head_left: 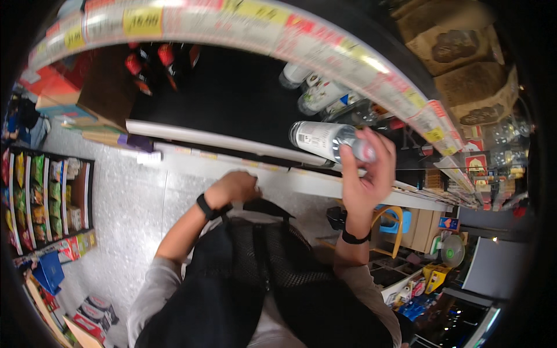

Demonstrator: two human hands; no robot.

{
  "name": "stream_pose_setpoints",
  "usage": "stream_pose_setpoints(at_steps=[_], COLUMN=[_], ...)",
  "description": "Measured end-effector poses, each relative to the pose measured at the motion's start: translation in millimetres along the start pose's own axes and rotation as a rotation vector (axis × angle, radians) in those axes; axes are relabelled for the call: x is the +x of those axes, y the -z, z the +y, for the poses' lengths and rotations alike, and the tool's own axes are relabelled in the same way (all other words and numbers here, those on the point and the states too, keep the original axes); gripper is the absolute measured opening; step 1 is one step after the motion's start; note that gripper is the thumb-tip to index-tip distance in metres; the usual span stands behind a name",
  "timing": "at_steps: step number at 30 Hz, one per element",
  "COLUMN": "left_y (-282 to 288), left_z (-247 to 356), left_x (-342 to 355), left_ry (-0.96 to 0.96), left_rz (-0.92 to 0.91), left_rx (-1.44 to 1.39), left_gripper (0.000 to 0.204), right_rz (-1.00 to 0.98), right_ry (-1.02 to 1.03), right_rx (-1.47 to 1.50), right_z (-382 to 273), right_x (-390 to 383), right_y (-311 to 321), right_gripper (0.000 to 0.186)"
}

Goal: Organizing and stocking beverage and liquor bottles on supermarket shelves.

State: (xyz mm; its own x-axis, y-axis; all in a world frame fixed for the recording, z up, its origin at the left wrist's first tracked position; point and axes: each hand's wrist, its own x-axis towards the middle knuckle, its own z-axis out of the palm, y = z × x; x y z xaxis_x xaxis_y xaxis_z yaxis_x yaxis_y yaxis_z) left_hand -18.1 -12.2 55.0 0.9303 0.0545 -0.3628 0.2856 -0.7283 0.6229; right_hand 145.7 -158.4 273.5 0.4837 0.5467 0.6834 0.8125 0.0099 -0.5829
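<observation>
Clear, seemingly plastic cylindrical bottle with white label [316,138] was grasped near its cap by the right hand [371,168], tilted, just right of frame centre. Left hand [232,188] blurred; grip couldn't be told. Firm hold advised; long white shelf edge [232,142] and white-labelled clear bottles [322,94] shouldn't be bumped.

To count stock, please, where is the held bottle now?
In the head view, the bottle is right of centre, in the right hand, near the shelf edge.
</observation>
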Motion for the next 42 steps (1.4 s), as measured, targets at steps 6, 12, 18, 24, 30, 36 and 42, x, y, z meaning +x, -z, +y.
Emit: stream_pose_setpoints(at_steps=[6, 12, 18, 24, 30, 36, 42], left_y=[78, 87, 77, 78, 87, 113, 163], left_z=[87, 94, 97, 95, 94, 60, -24], left_x=[-35, 8, 25, 32, 24, -18, -64], left_ry=[-0.286, -0.334, -0.265, -0.224, -0.205, -0.201, 0.155], left_rz=[0.597, 1.008, 0.886, 0.878, 0.793, 1.142, 1.721], left_rx=[-0.546, -0.177, -0.135, -0.125, -0.14, -0.303, -0.143], left_gripper=[0.032, 0.055, 0.072, 0.071, 0.073, 0.044, 0.05], right_rz=[-0.013, 0.032, 0.084, 0.071, -0.044, -0.025, -0.126], right_ry=[-0.043, 0.017, -0.021, 0.058, -0.097, -0.122, -0.117], right_rx=[0.039, -0.14, -0.136, 0.037, 0.064, 0.088, 0.082], right_z=[40, 56, 46, 47, 58, 57, 68], right_x=[18, 20, 9, -36, -50, -61, -82], right_y=[-36, -54, -65, -63, -68, -67, -77], right_gripper=[0.039, 0.035, 0.028, 0.046, 0.05, 0.041, 0.035])
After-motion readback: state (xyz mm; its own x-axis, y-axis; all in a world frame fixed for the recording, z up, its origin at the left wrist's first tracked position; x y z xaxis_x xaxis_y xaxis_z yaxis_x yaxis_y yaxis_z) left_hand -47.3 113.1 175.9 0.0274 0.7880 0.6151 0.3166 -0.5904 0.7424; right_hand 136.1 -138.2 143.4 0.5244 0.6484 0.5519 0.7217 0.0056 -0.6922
